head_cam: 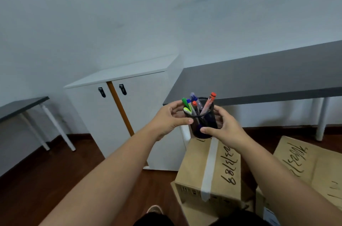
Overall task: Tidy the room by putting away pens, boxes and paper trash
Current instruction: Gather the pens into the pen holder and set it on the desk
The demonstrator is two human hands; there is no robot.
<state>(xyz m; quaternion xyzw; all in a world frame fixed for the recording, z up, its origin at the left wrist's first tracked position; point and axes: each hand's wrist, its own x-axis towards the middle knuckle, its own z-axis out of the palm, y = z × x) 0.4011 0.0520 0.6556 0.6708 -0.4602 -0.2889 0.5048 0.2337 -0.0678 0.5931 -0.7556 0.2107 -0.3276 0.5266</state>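
Head view, centre: black mesh pen cup [204, 124] carried in mid-air, just above the near-left cardboard box [210, 166] and in front of the near edge of the dark bench [259, 77]; not resting on anything.
Pens: a handful of pens [196, 105] standing tips-down inside the cup, caps up — green, blue, red-orange among them; gathered in one holder, so probably movable in one go rather than one by one.
Left hand: left hand [170, 118] wrapped round the cup's left side near the rim, thumb across the near face; likely steadying the top so the pens stay upright.
Right hand: right hand [224, 127] curled round the right side lower down, thumb pressed to the near wall; seemingly bearing the weight from below.
Hands together: both grasping the cup, neither released; two-sided hold, probably for keeping it level.
Boxes: second cardboard box [305, 162] near right, handwriting on both tops, on the wooden floor [55, 179]; not yet put away.
Far left: white cabinet [118, 107], doors closed, beside the bench; small table [22, 105] further left.
Judged step: cup likely headed for the bench top; pens part nearly done, boxes remaining.
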